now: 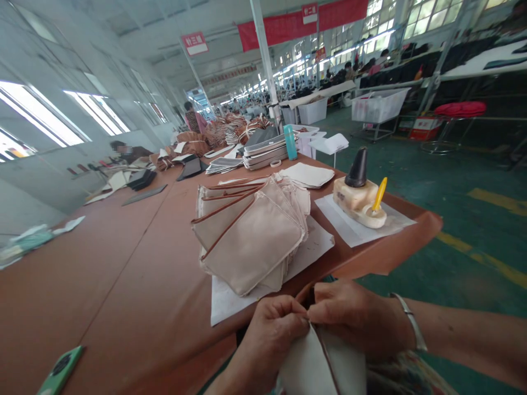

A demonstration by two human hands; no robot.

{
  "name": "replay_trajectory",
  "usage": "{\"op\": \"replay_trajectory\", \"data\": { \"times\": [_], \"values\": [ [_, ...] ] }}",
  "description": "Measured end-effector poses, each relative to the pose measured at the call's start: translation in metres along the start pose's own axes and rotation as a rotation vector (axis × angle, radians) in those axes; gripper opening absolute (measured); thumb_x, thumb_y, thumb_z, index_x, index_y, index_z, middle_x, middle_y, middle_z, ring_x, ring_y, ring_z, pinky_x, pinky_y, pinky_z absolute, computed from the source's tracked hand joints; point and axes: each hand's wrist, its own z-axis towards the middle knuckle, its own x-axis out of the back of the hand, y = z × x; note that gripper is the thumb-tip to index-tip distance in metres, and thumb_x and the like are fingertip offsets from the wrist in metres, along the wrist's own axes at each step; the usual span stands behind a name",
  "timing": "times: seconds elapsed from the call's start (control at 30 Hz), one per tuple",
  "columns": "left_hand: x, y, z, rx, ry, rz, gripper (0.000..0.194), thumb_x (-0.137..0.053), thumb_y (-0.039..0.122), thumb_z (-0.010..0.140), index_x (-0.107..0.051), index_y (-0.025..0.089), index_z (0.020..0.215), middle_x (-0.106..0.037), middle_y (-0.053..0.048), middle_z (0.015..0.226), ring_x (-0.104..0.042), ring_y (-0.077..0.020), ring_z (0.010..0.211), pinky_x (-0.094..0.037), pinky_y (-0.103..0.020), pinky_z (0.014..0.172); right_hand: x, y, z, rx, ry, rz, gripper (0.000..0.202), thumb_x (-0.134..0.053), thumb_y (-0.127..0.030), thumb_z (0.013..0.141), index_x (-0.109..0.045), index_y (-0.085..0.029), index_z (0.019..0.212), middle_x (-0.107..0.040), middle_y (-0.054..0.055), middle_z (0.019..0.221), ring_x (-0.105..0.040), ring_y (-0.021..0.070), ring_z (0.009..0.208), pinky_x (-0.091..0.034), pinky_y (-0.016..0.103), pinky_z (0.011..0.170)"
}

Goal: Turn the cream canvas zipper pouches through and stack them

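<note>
Both my hands are at the table's near edge, pinching a beige fabric pouch piece with a brown trimmed edge. My left hand grips its upper edge between thumb and fingers. Right beside it, my right hand is closed on the same edge, thumb close to the left thumb. A silver bangle circles the right wrist. The pouch's lower part runs out of view at the bottom. Just beyond my hands, a fanned stack of similar beige pouches with brown edging lies on white paper.
On the brown table, a cream glue container with a black cone and yellow-handled tool rests on paper at right. A green phone lies at lower left. Stacked panels and a blue-green bottle stand behind. Other people work farther back.
</note>
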Motion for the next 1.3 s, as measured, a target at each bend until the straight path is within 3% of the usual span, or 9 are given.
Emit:
{"op": "replay_trajectory", "data": {
  "times": [0.13,0.27,0.4,0.5,0.63,0.77,0.93,1.13,1.3],
  "values": [
    [-0.002,0.004,-0.004,-0.014,-0.073,-0.136,0.017,-0.067,0.026,0.060,-0.062,0.012,0.067,-0.050,0.001,0.054,-0.037,-0.0071,0.045,-0.023,-0.021,0.047,0.004,0.006,-0.005,0.128,-0.031,-0.280,0.019,-0.045,-0.019,0.090,-0.063,-0.017,0.087,-0.055,0.003,0.074,-0.046,0.0126,0.063,-0.031,0.025,0.054],
    [-0.003,0.004,-0.005,0.000,-0.060,-0.153,0.034,-0.079,0.039,0.064,-0.058,0.013,0.066,-0.050,0.002,0.053,-0.038,-0.0066,0.045,-0.025,-0.020,0.047,0.005,0.004,-0.010,0.134,-0.051,-0.231,0.025,-0.042,-0.024,0.093,-0.065,-0.016,0.096,-0.059,0.005,0.078,-0.049,0.0141,0.066,-0.037,0.025,0.057],
    [0.003,0.006,-0.006,-0.091,-0.111,-0.093,0.040,-0.080,0.046,0.068,-0.058,0.013,0.068,-0.051,0.001,0.059,-0.037,-0.0065,0.050,-0.024,-0.020,0.050,0.016,-0.009,-0.009,-0.283,0.016,0.345,0.033,-0.037,-0.034,0.100,-0.060,-0.016,0.115,-0.064,0.009,0.099,-0.058,0.0156,0.085,-0.047,0.026,0.076],
    [0.012,0.010,-0.008,-0.203,-0.153,0.062,0.041,-0.076,0.049,0.074,-0.058,0.012,0.070,-0.049,0.001,0.064,-0.035,-0.0075,0.057,-0.024,-0.021,0.054,0.030,-0.017,0.002,-0.518,0.008,0.582,0.037,-0.039,-0.043,0.100,-0.062,-0.014,0.105,-0.062,0.005,0.090,-0.054,0.0126,0.080,-0.045,0.022,0.071],
    [0.018,0.014,-0.010,-0.324,-0.171,0.189,0.039,-0.069,0.050,0.081,-0.059,0.013,0.074,-0.046,0.001,0.067,-0.034,-0.0094,0.062,-0.026,-0.023,0.057,0.046,-0.020,0.021,-0.531,-0.169,0.706,0.045,-0.048,-0.051,0.094,-0.064,-0.010,0.082,-0.053,0.000,0.075,-0.042,0.0076,0.064,-0.038,0.017,0.058],
    [0.016,0.015,-0.012,-0.379,-0.166,0.266,0.039,-0.068,0.049,0.082,-0.061,0.012,0.075,-0.047,0.000,0.069,-0.036,-0.0105,0.064,-0.028,-0.024,0.058,0.044,-0.022,0.029,-0.483,-0.152,0.702,0.037,-0.056,-0.042,0.091,-0.062,-0.010,0.073,-0.049,-0.002,0.068,-0.039,0.0066,0.061,-0.034,0.017,0.055],
    [0.008,0.011,-0.016,-0.357,-0.184,0.143,0.043,-0.070,0.054,0.077,-0.057,0.015,0.068,-0.048,0.000,0.063,-0.038,-0.0104,0.058,-0.029,-0.023,0.056,0.022,-0.013,0.013,-0.464,-0.110,0.477,0.019,-0.059,-0.027,0.084,-0.059,-0.012,0.072,-0.051,-0.003,0.066,-0.042,0.0075,0.061,-0.032,0.018,0.054],
    [0.003,0.012,-0.015,-0.578,-0.010,0.562,0.027,-0.064,0.039,0.085,-0.064,0.015,0.072,-0.060,-0.003,0.071,-0.052,-0.0137,0.066,-0.038,-0.024,0.064,0.033,-0.009,0.016,-0.375,-0.195,0.407,0.035,-0.047,-0.043,0.094,-0.060,-0.012,0.082,-0.054,0.001,0.077,-0.046,0.0110,0.071,-0.037,0.021,0.062],
    [0.008,0.017,-0.017,-0.683,0.038,0.733,0.024,-0.077,0.035,0.076,-0.062,0.017,0.075,-0.062,-0.002,0.076,-0.055,-0.0143,0.070,-0.040,-0.024,0.066,0.033,-0.014,0.023,-0.530,-0.231,0.603,0.042,-0.055,-0.052,0.089,-0.053,-0.012,0.076,-0.044,-0.003,0.069,-0.035,0.0072,0.062,-0.031,0.017,0.053]
  ]
}}
